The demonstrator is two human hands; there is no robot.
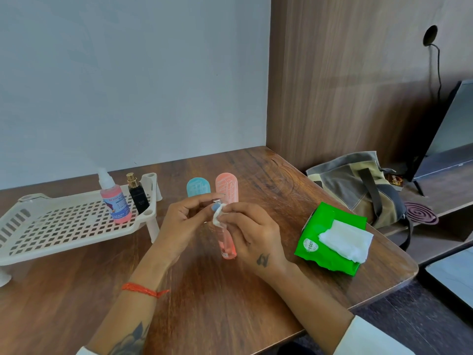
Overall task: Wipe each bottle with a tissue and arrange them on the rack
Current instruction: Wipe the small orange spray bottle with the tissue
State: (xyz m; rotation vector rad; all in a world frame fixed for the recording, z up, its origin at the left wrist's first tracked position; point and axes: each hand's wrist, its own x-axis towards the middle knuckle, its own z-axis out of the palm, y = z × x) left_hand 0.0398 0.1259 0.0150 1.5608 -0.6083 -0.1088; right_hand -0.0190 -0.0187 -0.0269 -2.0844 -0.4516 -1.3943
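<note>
Head view. Slim pink bottle [227, 243] held over the tabletop [230, 290], long axis nearly upright, silver top leaning away toward the wall, base pointing toward the person. Clear pink plastic, smooth and narrow. Left hand [179, 226] curled round the upper part of the bottle, fingertips pinching near the metal cap. Right hand [252, 234] pinching a crumpled white tissue [218, 213] against the bottle's neck, bottle running down between both hands. Behind the hands, two oval plastic cases upright on the tabletop: blue case [198, 187] and pink case [227, 185]. At left, cream plastic rack [51, 226] with square holes and short legs, bearing a pink spray bottle [116, 201] and a black bottle [138, 198] with gold cap, both upright at its right end. At right, green tissue pack [330, 226], white sheets poking out.
</note>
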